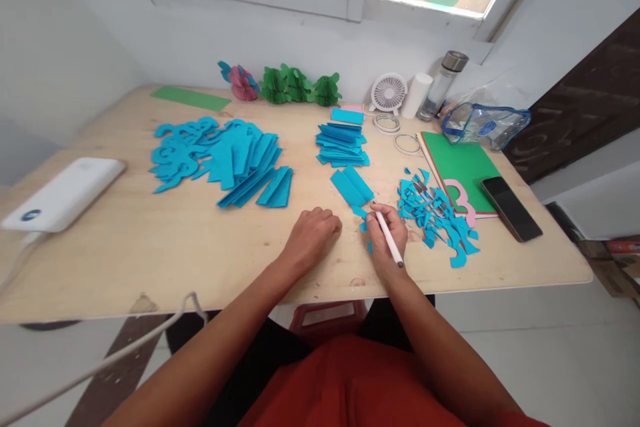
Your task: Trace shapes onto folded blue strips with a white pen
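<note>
My right hand (389, 233) grips a white pen (389, 235), its dark upper tip near the folded blue paper (353, 187) on the table. Small blue scraps (364, 227) lie beside and partly under that hand. My left hand (314, 235) rests on the wood, fingers curled in, with nothing showing in it. Beyond it is a stack of folded blue strips (342, 143). To the left are blue curly cut-outs (183, 150) and fan-folded blue pieces (250, 163). Blue offcuts (433, 207) form a pile on the right.
On the right lie green paper sheets (470, 167), a pink paper cut-out (460, 200) and a phone (511, 208). A fan (389, 92), bottle (443, 87) and tape rolls (387, 123) stand behind. Green paper figures (300, 87) line the wall. A power bank (65, 192) sits left.
</note>
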`<state>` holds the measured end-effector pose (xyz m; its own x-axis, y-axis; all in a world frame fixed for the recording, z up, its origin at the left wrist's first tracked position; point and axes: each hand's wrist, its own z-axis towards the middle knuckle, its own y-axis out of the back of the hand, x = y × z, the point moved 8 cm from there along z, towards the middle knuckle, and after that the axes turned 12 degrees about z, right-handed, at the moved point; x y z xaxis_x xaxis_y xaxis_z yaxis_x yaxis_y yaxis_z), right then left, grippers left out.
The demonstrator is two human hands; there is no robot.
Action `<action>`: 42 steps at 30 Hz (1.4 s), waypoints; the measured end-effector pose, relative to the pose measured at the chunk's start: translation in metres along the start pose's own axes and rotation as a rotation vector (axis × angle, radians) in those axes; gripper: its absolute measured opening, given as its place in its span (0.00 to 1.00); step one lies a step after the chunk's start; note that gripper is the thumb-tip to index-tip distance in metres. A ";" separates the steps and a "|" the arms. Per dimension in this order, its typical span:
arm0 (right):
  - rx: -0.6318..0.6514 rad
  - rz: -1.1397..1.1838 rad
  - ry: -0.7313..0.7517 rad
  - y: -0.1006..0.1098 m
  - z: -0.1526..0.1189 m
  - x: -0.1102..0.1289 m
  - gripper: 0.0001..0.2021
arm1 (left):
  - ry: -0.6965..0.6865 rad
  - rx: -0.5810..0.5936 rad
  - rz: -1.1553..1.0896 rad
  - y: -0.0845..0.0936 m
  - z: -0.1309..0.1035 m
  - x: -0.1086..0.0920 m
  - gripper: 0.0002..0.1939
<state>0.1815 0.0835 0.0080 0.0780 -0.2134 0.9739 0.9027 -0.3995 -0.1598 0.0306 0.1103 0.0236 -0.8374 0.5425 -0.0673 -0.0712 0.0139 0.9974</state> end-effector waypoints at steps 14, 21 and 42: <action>0.012 -0.013 -0.016 0.000 0.001 -0.002 0.10 | -0.207 0.097 0.118 -0.004 0.014 -0.008 0.09; 0.009 -0.007 0.013 0.000 0.001 -0.001 0.11 | -0.133 0.034 0.052 -0.009 0.027 -0.003 0.10; -0.222 0.091 0.100 0.031 0.012 0.049 0.11 | -0.277 -0.254 -0.374 0.013 -0.049 -0.061 0.17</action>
<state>0.2186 0.0715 0.0525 0.1028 -0.3404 0.9346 0.7782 -0.5577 -0.2887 0.0541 0.0359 0.0392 -0.5577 0.7415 -0.3731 -0.4955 0.0633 0.8663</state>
